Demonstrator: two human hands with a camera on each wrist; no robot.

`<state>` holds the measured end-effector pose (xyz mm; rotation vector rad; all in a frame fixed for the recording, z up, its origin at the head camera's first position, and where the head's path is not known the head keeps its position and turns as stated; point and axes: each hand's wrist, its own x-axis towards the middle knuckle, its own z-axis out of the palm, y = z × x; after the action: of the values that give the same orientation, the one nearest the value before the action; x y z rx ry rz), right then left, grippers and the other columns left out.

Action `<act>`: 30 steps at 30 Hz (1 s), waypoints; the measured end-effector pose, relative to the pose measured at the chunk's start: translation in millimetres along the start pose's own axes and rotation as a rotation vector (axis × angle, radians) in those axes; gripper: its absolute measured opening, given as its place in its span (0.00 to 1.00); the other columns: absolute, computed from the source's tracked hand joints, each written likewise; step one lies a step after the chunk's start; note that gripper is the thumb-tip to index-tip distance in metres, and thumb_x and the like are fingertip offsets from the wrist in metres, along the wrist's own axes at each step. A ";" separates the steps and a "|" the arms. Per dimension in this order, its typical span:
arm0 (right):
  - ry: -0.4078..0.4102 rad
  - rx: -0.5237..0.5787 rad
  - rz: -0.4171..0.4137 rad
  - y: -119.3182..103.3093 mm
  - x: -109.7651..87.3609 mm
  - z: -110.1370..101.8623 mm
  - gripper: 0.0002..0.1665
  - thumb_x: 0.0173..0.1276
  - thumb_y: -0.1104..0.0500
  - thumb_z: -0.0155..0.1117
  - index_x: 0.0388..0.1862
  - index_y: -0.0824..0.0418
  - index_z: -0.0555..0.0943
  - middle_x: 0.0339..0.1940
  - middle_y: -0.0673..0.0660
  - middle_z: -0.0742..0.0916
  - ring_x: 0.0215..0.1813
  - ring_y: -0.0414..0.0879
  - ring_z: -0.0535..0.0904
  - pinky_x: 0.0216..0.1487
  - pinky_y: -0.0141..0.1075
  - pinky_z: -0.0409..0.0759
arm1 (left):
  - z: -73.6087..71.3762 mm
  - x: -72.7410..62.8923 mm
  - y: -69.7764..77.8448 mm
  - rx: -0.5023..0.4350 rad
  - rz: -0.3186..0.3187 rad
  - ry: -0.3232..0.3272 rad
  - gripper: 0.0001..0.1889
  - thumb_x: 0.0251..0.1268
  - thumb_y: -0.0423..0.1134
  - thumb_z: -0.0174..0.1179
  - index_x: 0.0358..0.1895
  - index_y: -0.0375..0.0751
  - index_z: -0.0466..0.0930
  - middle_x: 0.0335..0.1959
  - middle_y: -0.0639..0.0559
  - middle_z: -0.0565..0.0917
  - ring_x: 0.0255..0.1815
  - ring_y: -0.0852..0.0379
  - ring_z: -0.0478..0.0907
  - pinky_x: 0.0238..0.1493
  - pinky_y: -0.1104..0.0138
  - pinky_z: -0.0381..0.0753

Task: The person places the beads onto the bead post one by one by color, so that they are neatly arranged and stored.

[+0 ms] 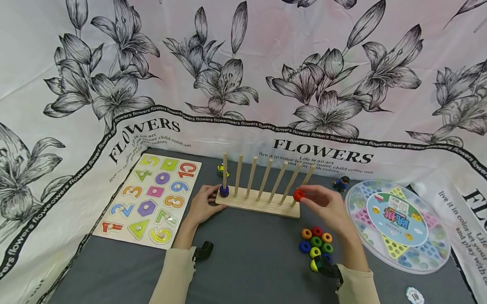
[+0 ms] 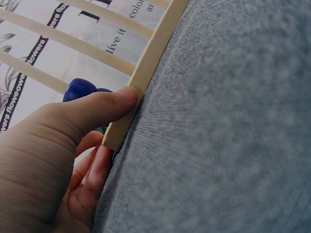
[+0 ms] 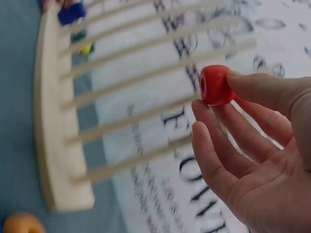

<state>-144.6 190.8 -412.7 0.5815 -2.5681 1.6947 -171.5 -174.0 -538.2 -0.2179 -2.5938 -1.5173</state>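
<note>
A wooden peg stand (image 1: 261, 205) with a row of upright pegs stands on the grey table. My left hand (image 1: 202, 205) grips its left end; in the left wrist view the thumb (image 2: 121, 101) lies on the base's front edge and the fingers are behind. Blue rings (image 1: 224, 191) sit low on the leftmost peg. My right hand (image 1: 326, 206) pinches a red ring (image 3: 217, 85) between thumb and fingers at the right end of the stand. In the right wrist view the ring is up near the peg ends; whether a peg enters it I cannot tell.
Several coloured rings (image 1: 316, 241) lie in front of my right forearm. A number puzzle board (image 1: 149, 198) lies at left, a round bead box (image 1: 398, 224) at right. Small toy figures (image 1: 341, 183) stand behind the stand, and a round chip (image 1: 415, 297) lies at front right.
</note>
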 end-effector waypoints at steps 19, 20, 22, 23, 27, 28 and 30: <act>0.016 0.135 -0.195 -69.5 46.9 68.9 0.17 0.67 0.69 0.65 0.55 0.67 0.82 0.49 0.64 0.86 0.48 0.47 0.85 0.49 0.34 0.85 | 1.6 0.4 -1.3 -0.002 0.006 0.002 0.36 0.50 0.31 0.76 0.65 0.30 0.73 0.50 0.38 0.74 0.49 0.44 0.78 0.54 0.59 0.84; 0.021 0.139 -0.202 -72.1 49.0 72.4 0.17 0.67 0.69 0.65 0.55 0.67 0.82 0.49 0.64 0.86 0.49 0.47 0.84 0.49 0.34 0.85 | 1.5 0.3 -1.0 -0.003 0.007 0.003 0.36 0.50 0.31 0.76 0.65 0.30 0.74 0.50 0.38 0.74 0.49 0.44 0.78 0.54 0.58 0.84; 0.041 0.153 -0.209 -77.5 53.0 79.2 0.16 0.68 0.68 0.65 0.54 0.68 0.83 0.49 0.64 0.86 0.49 0.48 0.84 0.50 0.34 0.85 | 1.3 0.3 -0.5 -0.003 0.007 0.004 0.36 0.50 0.31 0.76 0.65 0.30 0.74 0.50 0.38 0.74 0.49 0.44 0.78 0.54 0.58 0.84; 0.059 0.160 -0.210 -80.3 54.8 82.6 0.16 0.67 0.68 0.66 0.53 0.67 0.83 0.48 0.64 0.86 0.49 0.49 0.84 0.49 0.34 0.85 | 1.2 0.2 -0.1 -0.003 0.007 0.003 0.36 0.50 0.31 0.76 0.65 0.30 0.74 0.50 0.38 0.74 0.49 0.44 0.78 0.54 0.58 0.84; 0.160 0.174 -0.217 -90.2 61.3 97.0 0.15 0.67 0.67 0.68 0.52 0.67 0.84 0.46 0.63 0.88 0.46 0.53 0.85 0.47 0.32 0.85 | 0.6 0.0 1.0 -0.003 0.016 0.003 0.36 0.50 0.31 0.76 0.65 0.29 0.74 0.50 0.38 0.74 0.49 0.44 0.78 0.54 0.58 0.84; 0.193 0.169 -0.220 -92.6 62.7 100.8 0.14 0.66 0.66 0.68 0.51 0.67 0.85 0.45 0.63 0.88 0.45 0.53 0.86 0.45 0.32 0.86 | 0.4 -0.1 1.2 -0.004 0.019 0.003 0.36 0.50 0.31 0.76 0.65 0.29 0.74 0.49 0.38 0.74 0.48 0.44 0.78 0.53 0.58 0.84; 0.250 0.158 -0.230 -96.9 65.6 108.8 0.14 0.66 0.66 0.68 0.50 0.67 0.85 0.43 0.62 0.88 0.42 0.53 0.86 0.42 0.32 0.86 | -0.1 -0.1 1.7 -0.008 0.024 0.006 0.35 0.49 0.31 0.76 0.64 0.29 0.74 0.49 0.38 0.74 0.48 0.44 0.78 0.53 0.58 0.84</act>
<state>-154.7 41.0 -358.1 0.5994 -2.1250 1.7734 -171.0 -173.3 -536.7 -0.2431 -2.5715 -1.5182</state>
